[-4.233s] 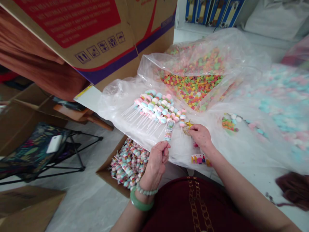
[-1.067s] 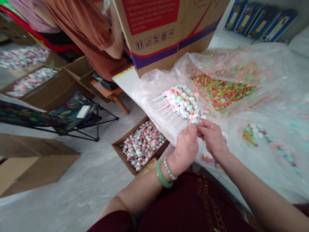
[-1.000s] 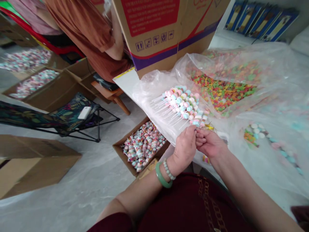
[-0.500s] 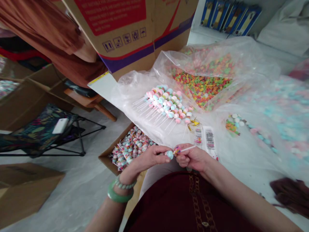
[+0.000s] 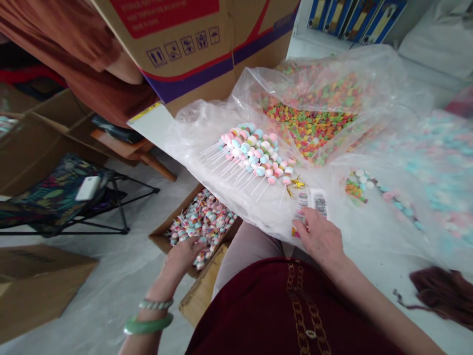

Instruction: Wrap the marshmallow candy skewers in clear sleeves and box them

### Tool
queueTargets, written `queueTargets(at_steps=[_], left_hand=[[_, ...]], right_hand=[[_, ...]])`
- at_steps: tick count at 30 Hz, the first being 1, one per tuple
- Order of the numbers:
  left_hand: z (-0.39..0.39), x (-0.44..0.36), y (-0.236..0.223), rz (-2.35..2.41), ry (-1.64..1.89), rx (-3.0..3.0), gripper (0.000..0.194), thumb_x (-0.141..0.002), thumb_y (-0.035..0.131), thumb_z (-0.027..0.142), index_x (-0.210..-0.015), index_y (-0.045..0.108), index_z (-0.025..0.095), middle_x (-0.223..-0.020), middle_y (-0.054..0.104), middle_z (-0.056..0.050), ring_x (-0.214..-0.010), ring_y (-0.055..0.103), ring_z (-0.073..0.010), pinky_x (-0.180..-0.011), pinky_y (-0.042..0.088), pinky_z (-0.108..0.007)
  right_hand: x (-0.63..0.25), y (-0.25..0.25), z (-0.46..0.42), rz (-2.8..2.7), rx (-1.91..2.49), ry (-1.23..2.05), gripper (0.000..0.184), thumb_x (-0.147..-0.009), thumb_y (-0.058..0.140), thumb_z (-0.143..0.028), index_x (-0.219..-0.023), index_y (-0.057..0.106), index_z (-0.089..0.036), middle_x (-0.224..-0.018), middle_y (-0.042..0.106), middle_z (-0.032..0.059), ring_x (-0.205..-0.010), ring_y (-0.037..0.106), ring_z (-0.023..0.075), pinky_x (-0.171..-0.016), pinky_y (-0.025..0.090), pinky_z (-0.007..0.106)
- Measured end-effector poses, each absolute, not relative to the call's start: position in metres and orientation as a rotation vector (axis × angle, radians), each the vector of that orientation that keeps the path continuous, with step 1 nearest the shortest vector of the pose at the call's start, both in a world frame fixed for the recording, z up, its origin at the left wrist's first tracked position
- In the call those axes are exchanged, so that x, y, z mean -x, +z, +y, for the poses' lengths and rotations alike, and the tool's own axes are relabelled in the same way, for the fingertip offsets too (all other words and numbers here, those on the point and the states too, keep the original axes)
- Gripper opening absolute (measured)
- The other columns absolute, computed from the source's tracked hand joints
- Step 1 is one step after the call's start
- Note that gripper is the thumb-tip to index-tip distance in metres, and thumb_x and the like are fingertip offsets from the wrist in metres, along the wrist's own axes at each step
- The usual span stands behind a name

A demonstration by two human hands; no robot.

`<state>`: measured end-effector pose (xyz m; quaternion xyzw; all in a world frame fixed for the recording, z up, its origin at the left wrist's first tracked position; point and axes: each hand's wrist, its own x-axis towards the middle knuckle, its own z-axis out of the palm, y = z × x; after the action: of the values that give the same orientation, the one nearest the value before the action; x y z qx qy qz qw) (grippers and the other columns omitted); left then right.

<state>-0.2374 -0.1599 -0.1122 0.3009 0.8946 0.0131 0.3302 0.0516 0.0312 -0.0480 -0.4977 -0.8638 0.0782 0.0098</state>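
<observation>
barcode labels unreadable, carton cut off (top edge)

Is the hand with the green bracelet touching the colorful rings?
No, the left hand is down at the cardboard box of candy sticks, away from the colorful rings in the plastic bag.
</observation>
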Motion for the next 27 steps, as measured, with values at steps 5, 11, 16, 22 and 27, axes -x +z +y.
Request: queueTargets(at_steps=[5,11,16,22,27], left_hand=[[-0.145,0.223,-0.129,2.497,0.023,-0.9,0.053,-0.081,0.048,0.038,-0.126,0.052,0.01,-0.129,0.051,-0.021,-0.11,0.054,-0.0353,-0.087,0.043,-0.043],[-0.077,0.156,-0.071,1.693,0.788,-0.887,0.034,-0.08,0.053,0.044,-0.089,0.07,0.016,-0.071,0.065,-0.004,-0.065,0.058,-0.0169,-0.062,0.045,-0.027],[-0.031,0.091,-0.053,1.047,1.024,-0.498,0.04,-0.077,0.061,0.05,-0.09,0.068,0.013,-0.081,0.064,-0.007,-0.067,0.057,-0.0131,-0.063,0.045,-0.025],[-0.001,0.071,-0.064,1.063,1.27,-0.145,0.026,-0.061,0.077,0.031,-0.071,0.066,0.009,-0.07,0.063,-0.005,-0.064,0.056,-0.0127,-0.063,0.043,-0.024],[0.001,0.078,-0.066,1.098,1.356,-0.061,0.028,-0.057,0.08,0.027,-0.076,0.069,0.009,-0.079,0.068,-0.008,-0.071,0.06,-0.0171,-0.071,0.048,-0.029]], right_hand=[[-0.067,-0.077,0.025,-2.782,1.459,-0.051,0.03,-0.087,0.051,-0.03,-0.113,0.055,-0.015,-0.088,0.062,0.008,-0.074,0.058,0.0214,-0.064,0.033,0.03],[-0.076,-0.081,0.024,-2.555,1.456,-0.132,0.013,-0.088,0.049,-0.019,-0.082,0.061,-0.019,-0.067,0.061,0.001,-0.06,0.052,0.0159,-0.059,0.029,0.028],[-0.075,-0.06,0.015,-2.542,1.135,-0.193,0.019,-0.09,0.047,-0.018,-0.079,0.063,-0.019,-0.067,0.055,0.0032,-0.065,0.047,0.0177,-0.064,0.03,0.031],[-0.067,-0.051,0.013,-2.511,1.009,0.324,0.023,-0.091,0.046,-0.027,-0.109,0.059,-0.019,-0.101,0.059,0.0103,-0.091,0.052,0.0225,-0.08,0.04,0.036],[-0.061,-0.061,0.028,-1.997,1.403,1.099,0.037,-0.081,0.057,-0.04,-0.11,0.053,-0.019,-0.097,0.06,0.0072,-0.082,0.057,0.021,-0.074,0.046,0.035]])
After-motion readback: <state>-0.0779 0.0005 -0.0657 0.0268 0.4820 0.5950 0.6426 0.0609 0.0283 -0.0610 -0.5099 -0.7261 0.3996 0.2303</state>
